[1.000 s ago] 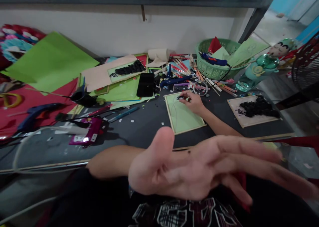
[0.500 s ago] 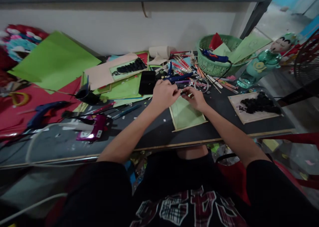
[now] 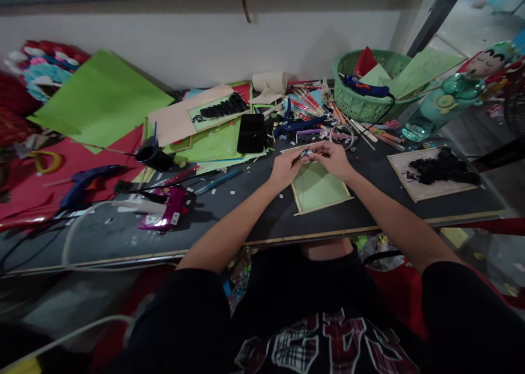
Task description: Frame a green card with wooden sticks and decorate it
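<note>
Over the far edge of a light green, wood-edged panel (image 3: 322, 187), both my hands meet at a small crumpled black-and-white piece (image 3: 307, 153). My left hand (image 3: 286, 165) has its fingers closed on the piece's left side. From the right, my right hand (image 3: 333, 159) pinches the same piece between thumb and fingers. What exactly the piece is cannot be made out. The panel lies flat on the dark table beneath my hands, its upper part covered by them.
A black phone (image 3: 251, 133) lies left of my hands. Beyond are pencils, a metal ring (image 3: 342, 136) and a green basket (image 3: 371, 103). A panel with black clumps (image 3: 435, 173) lies right. Glue guns, one purple (image 3: 164, 210) and one blue (image 3: 84, 185), lie left.
My left hand has come down from above the panel and turned, its fingers now meeting the right hand's at the small piece. The whole view has shifted slightly.
</note>
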Motion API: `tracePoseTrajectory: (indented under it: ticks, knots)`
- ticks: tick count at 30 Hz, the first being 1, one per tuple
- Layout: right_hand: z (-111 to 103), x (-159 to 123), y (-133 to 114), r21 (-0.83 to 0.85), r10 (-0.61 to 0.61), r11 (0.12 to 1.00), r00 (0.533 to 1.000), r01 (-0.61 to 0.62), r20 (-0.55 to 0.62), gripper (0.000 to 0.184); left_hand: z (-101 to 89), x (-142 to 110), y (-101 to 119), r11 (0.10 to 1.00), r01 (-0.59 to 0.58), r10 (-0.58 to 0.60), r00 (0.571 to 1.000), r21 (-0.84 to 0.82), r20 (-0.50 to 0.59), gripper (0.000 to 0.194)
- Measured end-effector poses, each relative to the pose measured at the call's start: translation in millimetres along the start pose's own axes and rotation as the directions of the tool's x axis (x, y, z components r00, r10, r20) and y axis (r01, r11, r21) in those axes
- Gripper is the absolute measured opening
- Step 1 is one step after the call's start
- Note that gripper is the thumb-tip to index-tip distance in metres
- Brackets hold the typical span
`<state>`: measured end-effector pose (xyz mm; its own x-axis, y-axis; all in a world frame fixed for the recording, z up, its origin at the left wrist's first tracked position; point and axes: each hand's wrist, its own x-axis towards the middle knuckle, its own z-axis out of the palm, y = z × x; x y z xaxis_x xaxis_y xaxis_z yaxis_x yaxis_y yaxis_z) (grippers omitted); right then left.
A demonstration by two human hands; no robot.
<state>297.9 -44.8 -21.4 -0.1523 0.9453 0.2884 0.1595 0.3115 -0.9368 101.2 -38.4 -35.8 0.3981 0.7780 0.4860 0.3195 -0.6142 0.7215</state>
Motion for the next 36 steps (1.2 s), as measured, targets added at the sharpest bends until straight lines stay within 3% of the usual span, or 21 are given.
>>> tracePoseTrajectory:
  ticks: [3,5,7,9,15,23,32,36]
  knots:
    - [1,-2,-4,-0.157,-0.136,0.979,0.989,0.126,-0.054,0.043,1.0,-1,2,0.999,-0.006,0.008,0.999,0.041,-0.052,0.042]
    - [0,-5,-8,-0.295,-0.288,0.922,0.954,0.252,-0.086,0.036,1.9,-2,4,0.998,0.018,-0.013,0.997,0.063,-0.078,0.040]
    - [0,-7,-12,-0.411,-0.405,0.842,0.913,0.349,-0.054,0.029,2.1,-3,6,0.998,0.029,-0.024,0.997,0.064,-0.077,0.038]
    - [0,-8,-14,-0.493,-0.449,0.774,0.893,0.397,0.015,0.024,1.5,-3,9,0.998,0.030,-0.027,0.998,0.049,-0.052,0.036]
    - [0,-6,-9,-0.542,-0.438,0.727,0.893,0.421,0.106,0.016,0.9,0,10,0.993,0.085,-0.083,0.996,0.081,-0.021,0.024]
    - [4,-4,2,-0.497,-0.390,0.762,0.907,0.415,0.158,0.014,3.5,-2,2,0.989,0.125,-0.122,0.992,0.084,-0.040,0.031]
    - [-1,-4,4,-0.522,-0.354,0.778,0.931,0.349,0.095,0.027,11.3,-1,-11,0.947,0.215,-0.213,0.976,-0.239,0.036,0.047]
    - [-1,-2,6,-0.504,-0.342,0.795,0.935,0.339,0.089,0.032,10.1,1,-11,0.940,0.245,-0.232,0.969,-0.240,0.082,0.057]
